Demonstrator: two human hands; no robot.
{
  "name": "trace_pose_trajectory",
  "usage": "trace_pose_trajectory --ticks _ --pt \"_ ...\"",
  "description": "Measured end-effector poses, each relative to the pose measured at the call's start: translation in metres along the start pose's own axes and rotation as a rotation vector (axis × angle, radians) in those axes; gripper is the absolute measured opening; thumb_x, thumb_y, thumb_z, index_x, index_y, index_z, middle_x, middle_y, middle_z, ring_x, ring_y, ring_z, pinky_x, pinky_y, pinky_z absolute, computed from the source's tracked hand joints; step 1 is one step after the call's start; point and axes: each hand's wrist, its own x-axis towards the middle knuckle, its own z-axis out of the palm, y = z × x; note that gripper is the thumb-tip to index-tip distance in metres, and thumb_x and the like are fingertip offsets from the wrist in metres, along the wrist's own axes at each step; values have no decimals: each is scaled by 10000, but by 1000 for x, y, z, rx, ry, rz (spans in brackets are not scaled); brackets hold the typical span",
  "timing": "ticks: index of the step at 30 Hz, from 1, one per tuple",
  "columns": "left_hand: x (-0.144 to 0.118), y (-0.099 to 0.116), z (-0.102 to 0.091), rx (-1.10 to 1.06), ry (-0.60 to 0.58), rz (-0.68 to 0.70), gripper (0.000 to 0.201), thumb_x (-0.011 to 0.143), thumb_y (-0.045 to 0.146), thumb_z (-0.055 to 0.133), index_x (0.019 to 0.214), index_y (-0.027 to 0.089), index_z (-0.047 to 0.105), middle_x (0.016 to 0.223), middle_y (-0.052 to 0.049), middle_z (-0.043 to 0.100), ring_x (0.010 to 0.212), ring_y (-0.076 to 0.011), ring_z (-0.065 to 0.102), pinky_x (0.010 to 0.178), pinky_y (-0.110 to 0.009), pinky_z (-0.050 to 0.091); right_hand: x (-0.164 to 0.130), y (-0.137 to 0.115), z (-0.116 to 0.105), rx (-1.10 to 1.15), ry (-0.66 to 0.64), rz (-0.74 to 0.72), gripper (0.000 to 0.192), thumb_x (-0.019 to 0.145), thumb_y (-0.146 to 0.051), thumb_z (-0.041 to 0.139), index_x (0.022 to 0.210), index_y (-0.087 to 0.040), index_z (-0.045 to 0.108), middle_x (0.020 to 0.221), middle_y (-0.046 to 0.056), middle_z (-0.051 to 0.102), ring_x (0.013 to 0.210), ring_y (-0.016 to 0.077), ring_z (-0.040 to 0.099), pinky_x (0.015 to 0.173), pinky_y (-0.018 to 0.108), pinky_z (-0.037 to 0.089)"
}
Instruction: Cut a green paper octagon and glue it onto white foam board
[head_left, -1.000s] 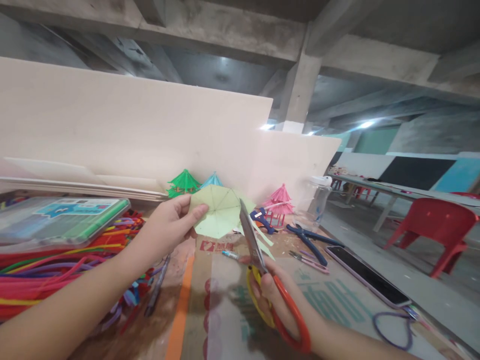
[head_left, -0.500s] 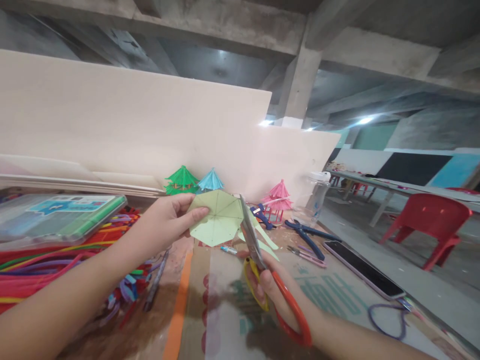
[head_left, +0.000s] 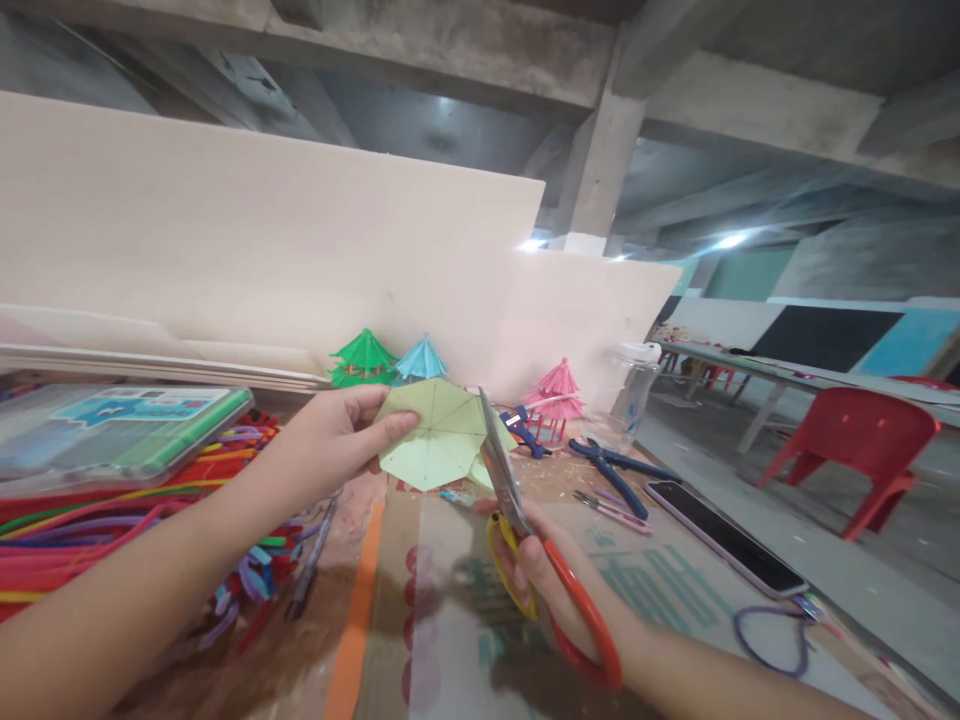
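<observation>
- Now the left hand (head_left: 337,440) pinches the pale green creased paper polygon (head_left: 435,435) above the table.
- Right hand (head_left: 547,580) grips orange-handled scissors (head_left: 525,530), blades at the paper's right edge; best keep the paper taut.

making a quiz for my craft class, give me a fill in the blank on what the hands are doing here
1. The left hand holds a pale green paper piece shaped like an ____.
2. The right hand works the ____, whose handles are orange and yellow.
3. The phone lies on the table with its screen facing ____.

Missing words: umbrella; scissors; up
</observation>
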Motion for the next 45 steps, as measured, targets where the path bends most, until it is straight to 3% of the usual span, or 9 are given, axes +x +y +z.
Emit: trace_pose_trajectory --ticks 8,19,24,45 --pt "-1 -3 -1 -18 -18 3 390 818 558 635 820 170 682 603 40 504 491 -93 385 420 -189 267 1 -4 1 -14 2 29 684 866 -762 477 1209 -172 508 667 -66 363 523 86 299 474 239 244" --pt "0 -3 -1 -29 -25 -13 416 804 576 639 832 164 685 620 32 519 502 -94 396 424 -187 270 1 -2 1 -20 15 -27 577 907 -709 474 1177 -200 517 635 -64 365 540 106 333 476 235 263" --pt "0 -2 0 -44 -35 -23 413 794 576 649 839 168 692 625 25 540 509 -98 416 430 -185 286 1 -3 2 -31 23 5 647 877 -749 477 1176 -177 523 630 -67 365 517 93 302 469 240 232" --pt "0 0 0 -64 -33 -41 385 770 563 667 762 178 655 568 51 475 463 -84 342 403 -191 237 1 -4 1 -38 13 3 636 886 -741 469 1178 -179 527 626 -68 365 520 92 306 471 240 231"
